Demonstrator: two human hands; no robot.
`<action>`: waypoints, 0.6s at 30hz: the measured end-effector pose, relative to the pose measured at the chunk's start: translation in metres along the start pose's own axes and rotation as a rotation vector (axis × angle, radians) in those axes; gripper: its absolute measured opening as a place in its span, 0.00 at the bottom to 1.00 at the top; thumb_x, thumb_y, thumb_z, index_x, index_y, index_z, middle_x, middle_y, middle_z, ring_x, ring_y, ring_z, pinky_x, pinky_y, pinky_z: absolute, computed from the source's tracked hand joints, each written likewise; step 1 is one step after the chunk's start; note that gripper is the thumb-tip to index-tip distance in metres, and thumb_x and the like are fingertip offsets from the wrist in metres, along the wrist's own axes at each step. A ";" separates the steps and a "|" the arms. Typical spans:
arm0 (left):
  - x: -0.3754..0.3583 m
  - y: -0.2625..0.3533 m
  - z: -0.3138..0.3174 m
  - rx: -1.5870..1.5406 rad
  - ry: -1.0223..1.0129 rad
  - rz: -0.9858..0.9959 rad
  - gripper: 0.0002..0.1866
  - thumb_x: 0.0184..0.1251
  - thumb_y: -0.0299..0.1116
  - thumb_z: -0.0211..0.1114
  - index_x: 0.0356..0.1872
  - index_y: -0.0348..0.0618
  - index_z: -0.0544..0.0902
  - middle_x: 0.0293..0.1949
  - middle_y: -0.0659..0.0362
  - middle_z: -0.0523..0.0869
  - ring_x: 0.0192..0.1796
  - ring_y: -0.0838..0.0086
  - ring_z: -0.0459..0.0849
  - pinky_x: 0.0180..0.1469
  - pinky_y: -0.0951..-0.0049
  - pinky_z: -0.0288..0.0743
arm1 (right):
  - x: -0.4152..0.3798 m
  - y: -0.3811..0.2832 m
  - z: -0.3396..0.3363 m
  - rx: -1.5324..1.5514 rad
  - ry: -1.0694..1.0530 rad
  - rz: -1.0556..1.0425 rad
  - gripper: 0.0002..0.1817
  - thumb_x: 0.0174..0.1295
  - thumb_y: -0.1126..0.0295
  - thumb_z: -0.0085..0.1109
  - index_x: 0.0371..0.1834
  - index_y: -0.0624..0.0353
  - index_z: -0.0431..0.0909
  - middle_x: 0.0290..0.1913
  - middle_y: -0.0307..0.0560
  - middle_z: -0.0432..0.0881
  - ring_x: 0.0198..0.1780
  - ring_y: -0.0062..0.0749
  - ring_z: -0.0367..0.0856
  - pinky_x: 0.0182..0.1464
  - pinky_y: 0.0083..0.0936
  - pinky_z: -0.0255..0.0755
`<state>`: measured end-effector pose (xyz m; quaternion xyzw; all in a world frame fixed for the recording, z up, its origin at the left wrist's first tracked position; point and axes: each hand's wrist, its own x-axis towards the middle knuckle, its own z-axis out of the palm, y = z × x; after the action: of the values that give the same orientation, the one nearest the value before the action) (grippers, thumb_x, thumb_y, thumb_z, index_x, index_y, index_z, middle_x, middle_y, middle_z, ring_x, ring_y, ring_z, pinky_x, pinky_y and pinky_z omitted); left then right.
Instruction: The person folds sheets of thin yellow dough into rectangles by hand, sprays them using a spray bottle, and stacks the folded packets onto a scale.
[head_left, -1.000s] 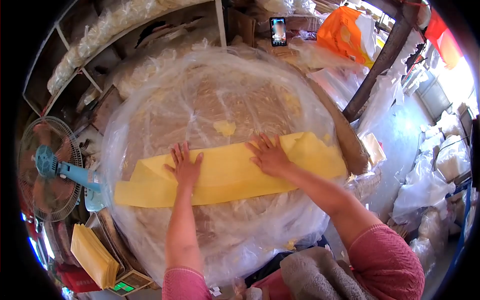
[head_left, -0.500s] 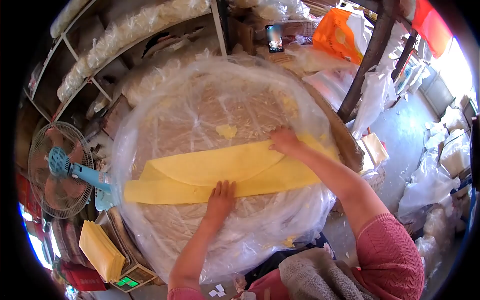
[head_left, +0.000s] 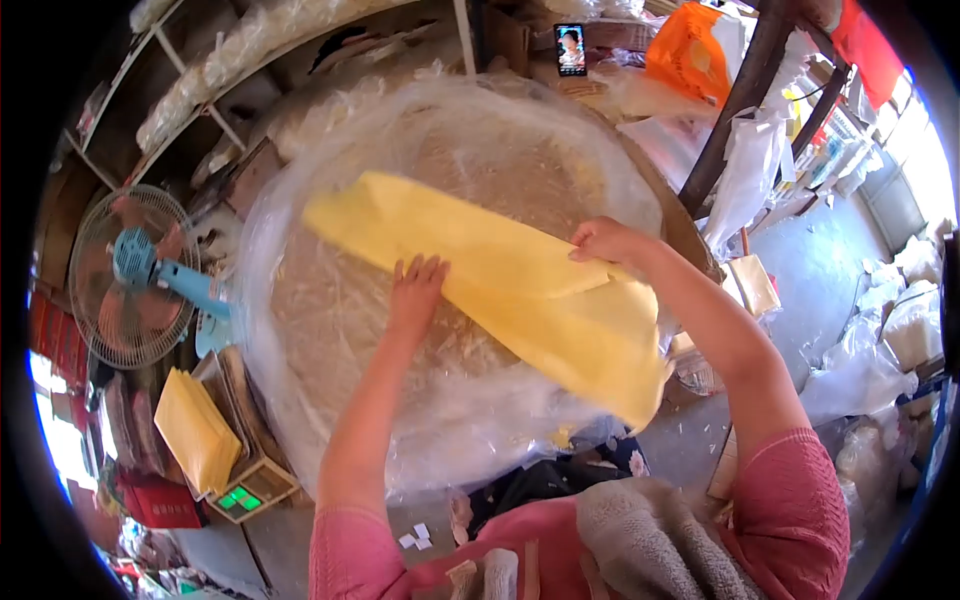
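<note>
A folded yellow sheet [head_left: 520, 280] is lifted off a big round tray [head_left: 340, 330] covered with clear plastic. It runs slantwise from the upper left to the lower right, and its lower right end hangs past the tray's rim. My left hand [head_left: 415, 285] grips the sheet's near edge at the middle. At the sheet's far edge, my right hand [head_left: 600, 240] pinches it on the right side. Both arms wear pink sleeves.
A blue and red fan [head_left: 135, 275] stands left of the tray. A stack of yellow sheets [head_left: 195, 430] lies on a scale with a green display [head_left: 240, 497] at lower left. A phone [head_left: 571, 48] leans at the back. Plastic bags and a dark post [head_left: 735, 105] fill the right.
The sheet lay flat across the tray under both palms, then was folded over. Now both hands have lifted it and swung it slantwise, its right end drooping off the tray.
</note>
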<state>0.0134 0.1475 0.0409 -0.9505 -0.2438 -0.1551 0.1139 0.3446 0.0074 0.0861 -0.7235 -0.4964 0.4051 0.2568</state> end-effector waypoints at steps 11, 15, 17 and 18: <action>-0.087 0.037 -0.020 -0.185 -0.178 -0.144 0.31 0.56 0.26 0.55 0.65 0.41 0.63 0.68 0.50 0.61 0.72 0.56 0.53 0.70 0.47 0.47 | -0.074 -0.004 0.100 -0.808 0.073 -0.235 0.19 0.59 0.67 0.50 0.54 0.56 0.73 0.53 0.48 0.77 0.56 0.39 0.75 0.54 0.36 0.70; -0.119 0.093 -0.048 -0.400 -0.322 0.089 0.30 0.55 0.28 0.58 0.63 0.41 0.67 0.67 0.49 0.63 0.70 0.55 0.57 0.69 0.48 0.49 | -0.049 0.043 0.104 -0.982 0.009 -0.709 0.26 0.56 0.69 0.51 0.62 0.51 0.68 0.67 0.44 0.64 0.70 0.39 0.57 0.67 0.39 0.55; -0.123 0.109 -0.051 -0.426 -0.339 0.151 0.30 0.55 0.29 0.61 0.62 0.45 0.68 0.67 0.48 0.63 0.70 0.54 0.59 0.69 0.52 0.52 | -0.061 0.030 0.098 -0.946 -0.175 -0.642 0.31 0.56 0.71 0.52 0.67 0.48 0.63 0.71 0.42 0.58 0.74 0.39 0.50 0.72 0.46 0.45; -0.124 0.111 -0.048 -0.419 -0.306 0.170 0.30 0.54 0.29 0.61 0.62 0.45 0.68 0.66 0.48 0.64 0.69 0.54 0.60 0.69 0.52 0.53 | -0.062 0.028 0.094 -0.922 -0.192 -0.640 0.31 0.56 0.71 0.52 0.67 0.48 0.63 0.72 0.41 0.58 0.74 0.39 0.50 0.71 0.46 0.45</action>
<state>-0.0459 -0.0148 0.0258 -0.9828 -0.1403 -0.0464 -0.1109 0.2685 -0.0631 0.0342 -0.5342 -0.8376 0.1122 -0.0220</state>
